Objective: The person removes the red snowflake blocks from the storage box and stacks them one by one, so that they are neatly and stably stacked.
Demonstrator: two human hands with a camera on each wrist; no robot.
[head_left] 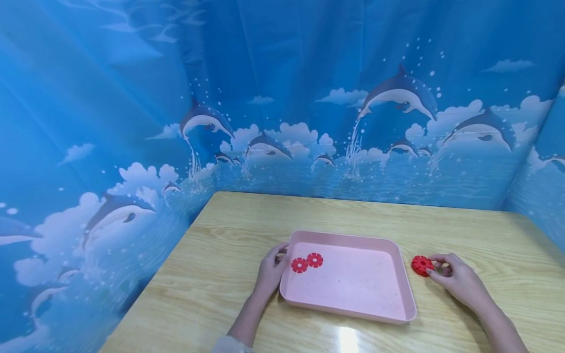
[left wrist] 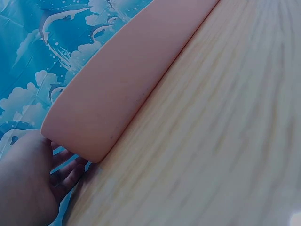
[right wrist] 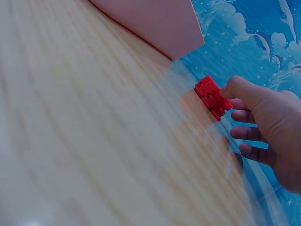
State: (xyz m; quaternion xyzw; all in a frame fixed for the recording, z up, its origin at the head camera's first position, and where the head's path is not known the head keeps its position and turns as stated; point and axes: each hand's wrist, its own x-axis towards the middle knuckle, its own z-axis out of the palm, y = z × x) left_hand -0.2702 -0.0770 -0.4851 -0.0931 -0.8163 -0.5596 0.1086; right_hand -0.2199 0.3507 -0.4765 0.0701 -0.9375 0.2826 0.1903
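A shallow pink tray lies on the wooden table. Inside it, near the left wall, are two flat red notched discs with centre holes, side by side. My left hand rests against the tray's left side, its fingers loosely bent at the outer wall; in the left wrist view the tray's wall partly hides them. Right of the tray, a stack of red notched discs sits on the table. My right hand pinches this stack between thumb and index finger, the other fingers spread behind.
The light wood tabletop extends around the tray on all sides. A blue curtain printed with dolphins and clouds hangs behind the table and along its left and right sides.
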